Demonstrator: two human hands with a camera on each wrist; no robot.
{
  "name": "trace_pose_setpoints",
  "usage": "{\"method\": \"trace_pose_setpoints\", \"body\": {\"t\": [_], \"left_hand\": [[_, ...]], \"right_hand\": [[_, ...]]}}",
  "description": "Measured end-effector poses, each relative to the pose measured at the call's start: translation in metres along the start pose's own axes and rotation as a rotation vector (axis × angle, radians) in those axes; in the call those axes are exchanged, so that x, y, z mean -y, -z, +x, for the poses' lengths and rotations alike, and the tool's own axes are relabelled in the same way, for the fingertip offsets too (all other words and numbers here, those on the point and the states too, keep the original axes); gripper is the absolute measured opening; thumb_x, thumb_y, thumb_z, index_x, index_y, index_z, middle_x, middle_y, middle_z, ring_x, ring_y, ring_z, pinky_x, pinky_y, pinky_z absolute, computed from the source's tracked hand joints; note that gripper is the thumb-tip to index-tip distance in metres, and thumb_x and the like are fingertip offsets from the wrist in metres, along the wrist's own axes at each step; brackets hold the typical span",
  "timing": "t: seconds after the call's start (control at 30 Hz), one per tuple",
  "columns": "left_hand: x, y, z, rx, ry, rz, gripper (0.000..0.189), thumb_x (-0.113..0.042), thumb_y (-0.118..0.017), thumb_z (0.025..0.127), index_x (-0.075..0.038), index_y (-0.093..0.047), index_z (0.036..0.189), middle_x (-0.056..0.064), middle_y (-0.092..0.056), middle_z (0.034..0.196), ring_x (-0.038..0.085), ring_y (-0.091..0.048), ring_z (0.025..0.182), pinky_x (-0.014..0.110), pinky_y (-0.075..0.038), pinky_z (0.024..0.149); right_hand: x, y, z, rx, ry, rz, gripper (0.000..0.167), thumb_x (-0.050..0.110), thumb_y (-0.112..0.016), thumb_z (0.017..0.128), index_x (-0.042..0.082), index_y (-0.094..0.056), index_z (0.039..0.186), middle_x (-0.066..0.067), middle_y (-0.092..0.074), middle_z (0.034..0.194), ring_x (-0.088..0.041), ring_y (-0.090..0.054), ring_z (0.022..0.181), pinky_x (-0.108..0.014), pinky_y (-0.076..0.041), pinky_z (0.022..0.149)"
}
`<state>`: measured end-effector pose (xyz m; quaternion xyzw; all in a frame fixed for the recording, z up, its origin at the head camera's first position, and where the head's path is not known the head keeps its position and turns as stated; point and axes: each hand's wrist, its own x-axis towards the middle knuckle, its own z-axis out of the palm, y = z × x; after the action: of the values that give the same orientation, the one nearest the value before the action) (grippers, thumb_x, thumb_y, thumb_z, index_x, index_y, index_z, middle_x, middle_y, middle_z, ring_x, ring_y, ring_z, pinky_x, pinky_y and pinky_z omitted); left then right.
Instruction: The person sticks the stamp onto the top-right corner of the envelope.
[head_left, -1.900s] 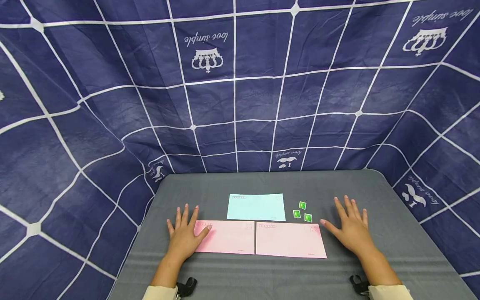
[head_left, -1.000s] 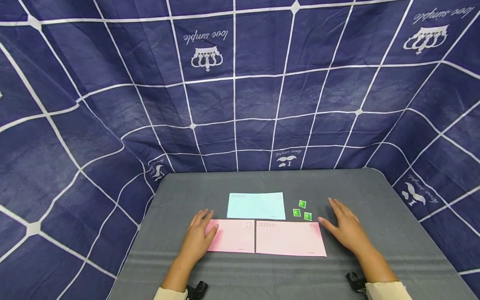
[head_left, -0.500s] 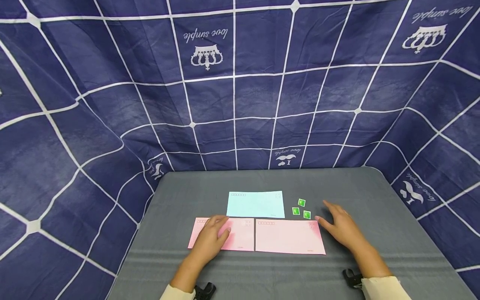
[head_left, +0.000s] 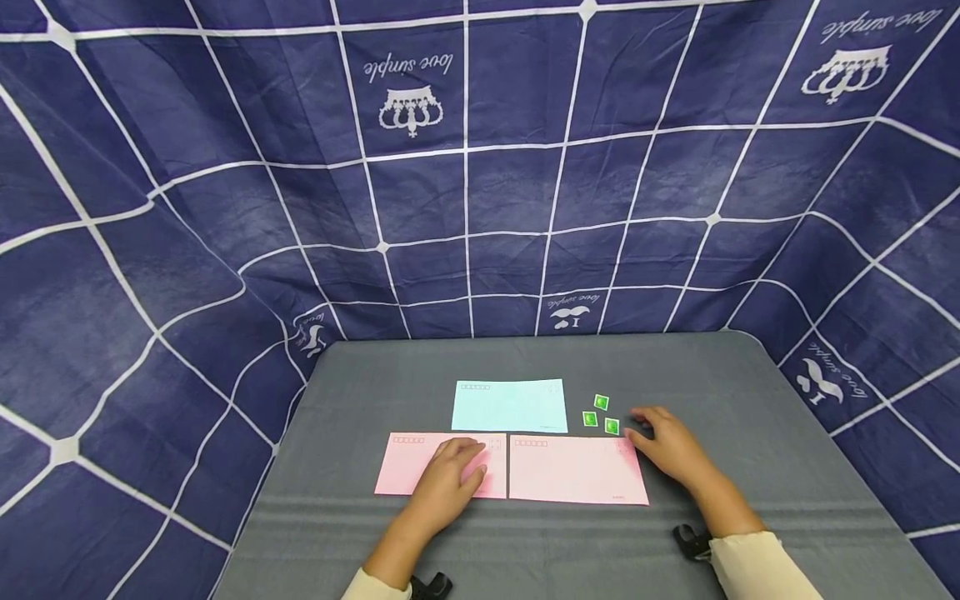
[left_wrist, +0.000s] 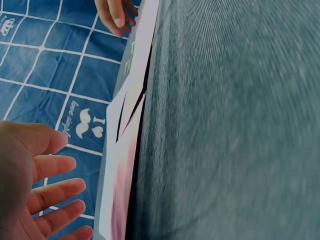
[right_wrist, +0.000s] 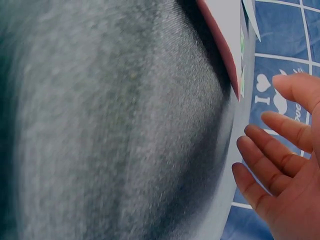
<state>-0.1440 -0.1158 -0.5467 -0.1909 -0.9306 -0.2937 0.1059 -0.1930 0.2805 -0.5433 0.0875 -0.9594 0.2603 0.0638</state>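
Observation:
Two pink envelopes lie side by side on the grey table. Over the left pink envelope (head_left: pixel 408 471) hovers my left hand (head_left: pixel 444 485), its fingers relaxed and holding nothing; the left wrist view shows them spread above the paper. The right pink envelope (head_left: pixel 573 471) has my right hand (head_left: pixel 669 446) just off its upper right corner, thumb and fingers loosely bent. Close to those fingertips are three small green stamps: one at the back (head_left: pixel 602 402), one at the left (head_left: pixel 590 419) and one nearest the hand (head_left: pixel 612 427). Behind the pink pair lies a light blue envelope (head_left: pixel 510 407).
The grey cloth-covered table (head_left: pixel 360 383) is bordered at the back and sides by a dark blue curtain (head_left: pixel 517 192) with white grid lines. Black straps (head_left: pixel 692 542) sit at both wrists.
My left hand has moved right, from the left envelope's outer end to its right part. My right hand has come slightly left toward the stamps, fingers drawing closer together. Envelopes and stamps stay put.

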Motion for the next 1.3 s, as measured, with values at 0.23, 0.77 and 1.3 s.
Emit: {"method": "trace_pose_setpoints", "body": {"t": [0.23, 0.77, 1.3], "left_hand": [[-0.01, -0.01, -0.001, 0.012, -0.031, -0.028, 0.036, -0.022, -0.071, 0.092, -0.009, -0.071, 0.126, 0.004, -0.068, 0.125, 0.022, -0.06, 0.122, 0.041, -0.047, 0.106], [-0.037, -0.038, 0.003, 0.114, -0.129, 0.02, 0.04, -0.025, -0.069, 0.094, -0.007, -0.068, 0.13, 0.005, -0.065, 0.133, 0.025, -0.056, 0.131, 0.043, -0.044, 0.113], [-0.054, -0.053, 0.003, 0.216, -0.129, 0.156, 0.044, -0.034, -0.068, 0.094, -0.021, -0.065, 0.137, 0.003, -0.057, 0.148, 0.03, -0.048, 0.141, 0.06, -0.038, 0.113]], "right_hand": [[0.0, -0.003, 0.006, 0.022, -0.004, 0.028, 0.034, 0.017, -0.072, 0.091, -0.002, -0.068, 0.119, -0.016, -0.068, 0.11, -0.032, -0.067, 0.101, -0.054, -0.052, 0.091], [-0.002, -0.013, 0.024, 0.129, -0.136, 0.161, 0.022, 0.017, -0.071, 0.091, -0.001, -0.066, 0.103, -0.008, -0.061, 0.092, -0.014, -0.055, 0.082, -0.029, -0.045, 0.073], [-0.005, -0.024, 0.024, 0.095, -0.198, 0.216, 0.025, 0.026, -0.068, 0.094, 0.002, -0.063, 0.103, -0.007, -0.056, 0.093, -0.016, -0.053, 0.084, -0.029, -0.039, 0.074]]}}
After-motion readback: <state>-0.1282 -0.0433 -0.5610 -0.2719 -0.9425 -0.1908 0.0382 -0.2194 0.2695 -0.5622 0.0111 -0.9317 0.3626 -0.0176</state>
